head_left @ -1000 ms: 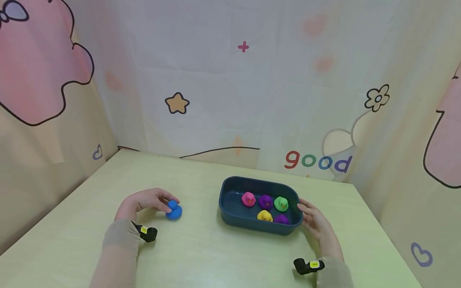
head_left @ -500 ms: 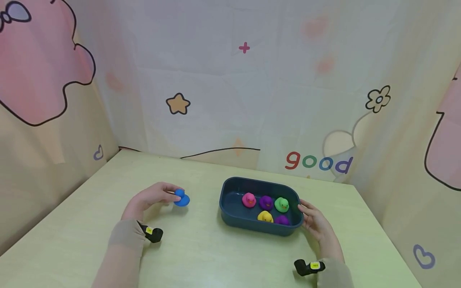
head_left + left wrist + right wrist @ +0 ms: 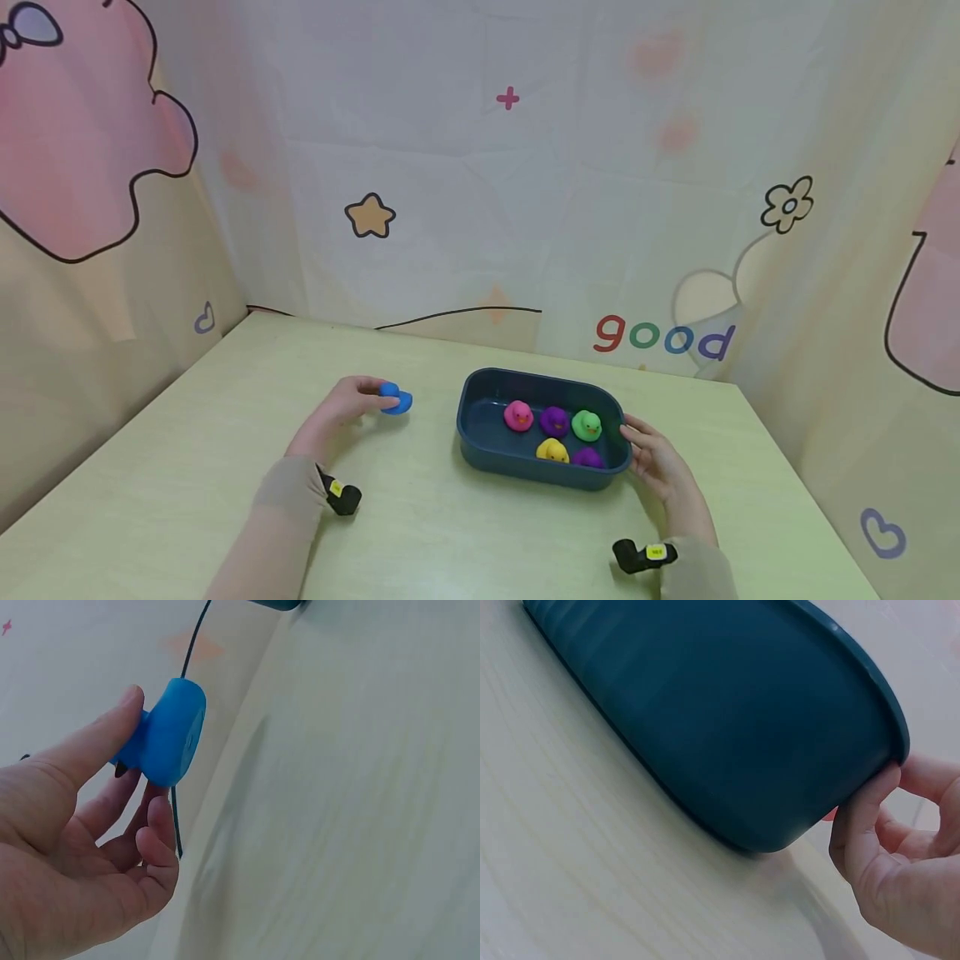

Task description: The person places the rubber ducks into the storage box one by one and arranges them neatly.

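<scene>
My left hand pinches a small blue toy duck between thumb and fingers. The left wrist view shows the same blue duck held up off the tabletop, its flat base facing away from the palm. At the right end of a dark blue-green rectangular bin, my right hand rests its fingertips just under the rim, on the outer wall. Inside the bin are a pink duck, a green duck, a yellow duck and two purple ducks, the nearer one partly hidden by the front wall.
The bin stands on a pale wooden table. Printed cloth encloses the table at the back and both sides. Each wrist carries a black camera on a strap.
My left hand has lifted the blue duck from the table and carried it right and away from me, toward the bin. The right hand and the bin have stayed put.
</scene>
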Motion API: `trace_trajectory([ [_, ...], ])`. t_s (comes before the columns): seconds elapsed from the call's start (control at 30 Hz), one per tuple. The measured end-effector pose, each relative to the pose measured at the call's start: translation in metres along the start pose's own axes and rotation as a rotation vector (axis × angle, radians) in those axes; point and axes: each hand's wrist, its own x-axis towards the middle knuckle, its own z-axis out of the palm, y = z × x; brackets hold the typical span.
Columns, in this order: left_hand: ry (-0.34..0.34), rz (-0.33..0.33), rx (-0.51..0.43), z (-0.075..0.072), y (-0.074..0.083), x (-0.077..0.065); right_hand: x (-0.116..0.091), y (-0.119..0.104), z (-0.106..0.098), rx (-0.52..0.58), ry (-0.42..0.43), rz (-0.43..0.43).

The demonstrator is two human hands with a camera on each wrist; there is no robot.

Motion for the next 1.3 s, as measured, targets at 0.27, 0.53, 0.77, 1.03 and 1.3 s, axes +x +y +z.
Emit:
trace_trajectory([
  [0.27, 0.056, -0.033, 0.005, 0.014, -0.002, 0.004, -0.001, 0.000, 0.001, -0.007, -0.002, 0.004],
  [0.53, 0.073, -0.057, 0.032, 0.019, 0.001, 0.002, -0.001, 0.000, 0.000, 0.006, 0.006, 0.003],
  [0.77, 0.063, -0.085, 0.086, 0.022, 0.001, 0.002, 0.000, 0.002, -0.001, -0.004, 0.000, -0.011],
  [1.03, 0.001, -0.093, 0.140, 0.018, 0.004, 0.001, 0.000, 0.002, -0.001, -0.025, 0.001, -0.022],
  [1.3, -0.108, -0.017, 0.094, -0.003, 0.008, -0.005, -0.002, 0.001, 0.002, -0.005, 0.008, -0.013],
])
